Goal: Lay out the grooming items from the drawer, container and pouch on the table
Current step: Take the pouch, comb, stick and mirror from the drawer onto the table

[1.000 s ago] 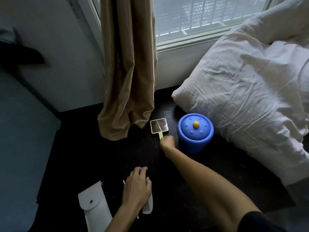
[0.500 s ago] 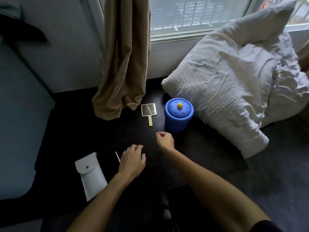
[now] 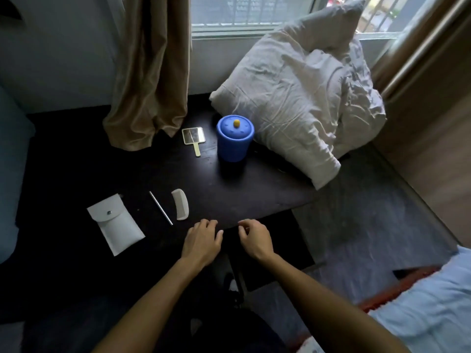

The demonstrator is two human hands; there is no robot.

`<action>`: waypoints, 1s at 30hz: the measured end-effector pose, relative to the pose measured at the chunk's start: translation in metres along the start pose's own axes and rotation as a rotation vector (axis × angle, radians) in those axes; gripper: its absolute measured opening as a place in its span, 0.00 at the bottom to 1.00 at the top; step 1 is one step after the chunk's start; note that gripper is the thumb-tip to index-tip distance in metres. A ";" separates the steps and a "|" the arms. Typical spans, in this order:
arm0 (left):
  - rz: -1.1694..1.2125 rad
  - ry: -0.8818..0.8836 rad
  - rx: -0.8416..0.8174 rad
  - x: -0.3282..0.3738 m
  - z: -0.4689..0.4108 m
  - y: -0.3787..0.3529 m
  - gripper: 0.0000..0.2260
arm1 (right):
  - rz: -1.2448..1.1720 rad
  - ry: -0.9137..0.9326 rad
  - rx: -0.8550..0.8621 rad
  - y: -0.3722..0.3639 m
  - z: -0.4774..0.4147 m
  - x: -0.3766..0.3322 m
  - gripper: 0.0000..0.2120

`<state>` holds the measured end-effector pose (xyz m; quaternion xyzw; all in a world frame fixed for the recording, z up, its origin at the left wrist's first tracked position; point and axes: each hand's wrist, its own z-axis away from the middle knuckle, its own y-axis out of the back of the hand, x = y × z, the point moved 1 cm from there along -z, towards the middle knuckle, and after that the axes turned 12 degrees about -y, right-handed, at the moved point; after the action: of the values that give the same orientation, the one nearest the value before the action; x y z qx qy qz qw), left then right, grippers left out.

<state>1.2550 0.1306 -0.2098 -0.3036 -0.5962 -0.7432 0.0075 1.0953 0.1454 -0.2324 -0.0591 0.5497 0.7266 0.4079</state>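
On the dark table (image 3: 254,189) lie a white snap pouch (image 3: 116,224), a thin metal stick (image 3: 160,208) and a white comb (image 3: 181,207), side by side at the near left. Farther back a small hand mirror (image 3: 194,137) lies flat beside a blue lidded container (image 3: 235,138) with a yellow knob. My left hand (image 3: 202,242) and my right hand (image 3: 253,238) hover at the table's near edge, both holding nothing, fingers loosely curled. The drawer is not in sight.
A large white pillow (image 3: 300,98) leans on the table's back right, touching the container. A tan curtain (image 3: 150,72) hangs down onto the back of the table next to the mirror. Light blue bedding (image 3: 428,309) fills the lower right.
My right hand let go of the mirror's handle and pulled back to the near edge. My left hand lifted off the comb, which now lies uncovered. The camera has drawn back.
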 end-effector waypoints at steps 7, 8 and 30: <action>-0.035 -0.089 -0.138 0.034 0.024 -0.067 0.20 | 0.059 -0.154 -0.054 -0.019 0.040 0.099 0.14; -0.042 -0.097 -0.160 0.040 0.027 -0.077 0.20 | 0.040 -0.199 -0.063 -0.021 0.044 0.112 0.15; -0.097 -0.113 -0.492 0.100 0.049 -0.208 0.17 | -1.334 -1.187 -0.164 -0.056 0.009 0.228 0.29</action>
<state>1.1173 0.2697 -0.3420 -0.3084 -0.4108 -0.8472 -0.1354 0.9849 0.2772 -0.3927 -0.0094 0.0461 0.2864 0.9569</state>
